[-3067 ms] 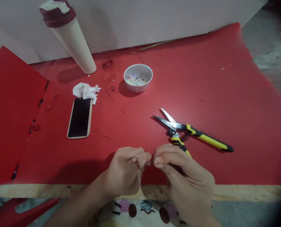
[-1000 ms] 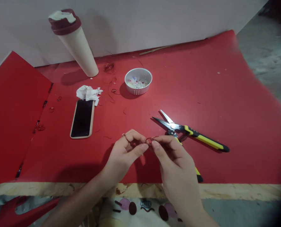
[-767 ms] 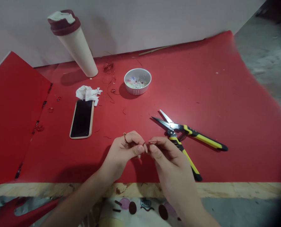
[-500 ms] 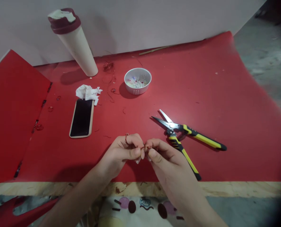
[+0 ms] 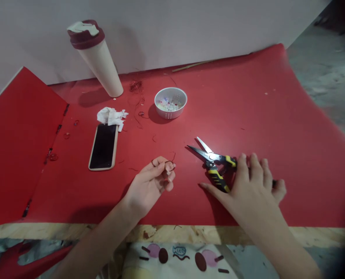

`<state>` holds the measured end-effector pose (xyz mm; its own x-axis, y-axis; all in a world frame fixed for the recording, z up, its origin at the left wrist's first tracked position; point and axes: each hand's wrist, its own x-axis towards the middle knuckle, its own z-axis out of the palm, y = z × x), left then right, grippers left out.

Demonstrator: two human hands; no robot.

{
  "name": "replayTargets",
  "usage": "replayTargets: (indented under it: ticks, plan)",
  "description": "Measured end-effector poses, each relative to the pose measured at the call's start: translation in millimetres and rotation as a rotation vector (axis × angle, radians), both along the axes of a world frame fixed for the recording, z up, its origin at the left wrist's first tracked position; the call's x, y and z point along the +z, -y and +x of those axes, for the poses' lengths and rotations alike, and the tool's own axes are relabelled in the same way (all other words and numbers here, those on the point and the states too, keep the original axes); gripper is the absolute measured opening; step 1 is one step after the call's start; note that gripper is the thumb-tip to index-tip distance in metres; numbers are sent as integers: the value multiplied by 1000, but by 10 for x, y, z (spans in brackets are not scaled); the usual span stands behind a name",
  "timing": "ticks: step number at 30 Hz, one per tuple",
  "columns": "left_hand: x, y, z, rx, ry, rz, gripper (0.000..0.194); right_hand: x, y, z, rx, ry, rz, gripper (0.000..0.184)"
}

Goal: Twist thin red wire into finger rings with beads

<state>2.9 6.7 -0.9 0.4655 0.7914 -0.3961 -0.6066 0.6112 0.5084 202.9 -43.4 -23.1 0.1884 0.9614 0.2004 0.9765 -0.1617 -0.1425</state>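
Near the front middle of the table, my left hand (image 5: 149, 182) pinches a small dark-red cord ring (image 5: 169, 162) with a loose tail sticking up. A thin band circles one finger of that hand. My right hand (image 5: 250, 186) is spread over the handles of the black-and-yellow scissors (image 5: 211, 155), whose blades lie apart and point to the far left. Its fingers stretch across the handles, not closed round them. The fingers hide most of the handles. A grey perforated bowl (image 5: 170, 112) holding small pale and coloured beads stands beyond my hands.
A phone (image 5: 103, 147) lies on the left below a crumpled tissue (image 5: 110, 116). Behind stands a tall cup (image 5: 102, 69) with a maroon lid. A tangle of red thread (image 5: 136, 86) and several cord rings lie about. A red board (image 5: 24, 147) leans at far left.
My right hand has let go of the cord ring and moved right, opening over the scissors. My left hand keeps the ring and has turned slightly palm up.
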Motion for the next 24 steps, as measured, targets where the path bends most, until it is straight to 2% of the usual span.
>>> replayTargets:
  ticks: [4, 7, 11, 14, 16, 19, 24]
  plan:
    - [-37, 5, -1, 36, -28, 29, 12, 72, 27, 104, 20, 128, -48, 66]
    - [-49, 17, 4, 33, -77, 70, 13, 103, 11, 152, 18, 96, -128, 55]
    - [-45, 31, 15, -30, -164, 100, 14, 153, 24, 194, 22, -198, -268, 50]
    - [-42, 30, 24, -16, -167, 120, 14, 249, 79, 192, 78, -529, -330, 43]
    - [-44, 26, 28, 14, -146, 127, 15, 316, 125, 169, 143, -646, -333, 41]
    - [-53, 28, 28, 45, -99, 129, 16, 387, 179, 103, 201, -593, -313, 40]
    - [-67, 60, 30, 45, -64, 158, 18, 426, 207, -43, 251, -469, -268, 28]
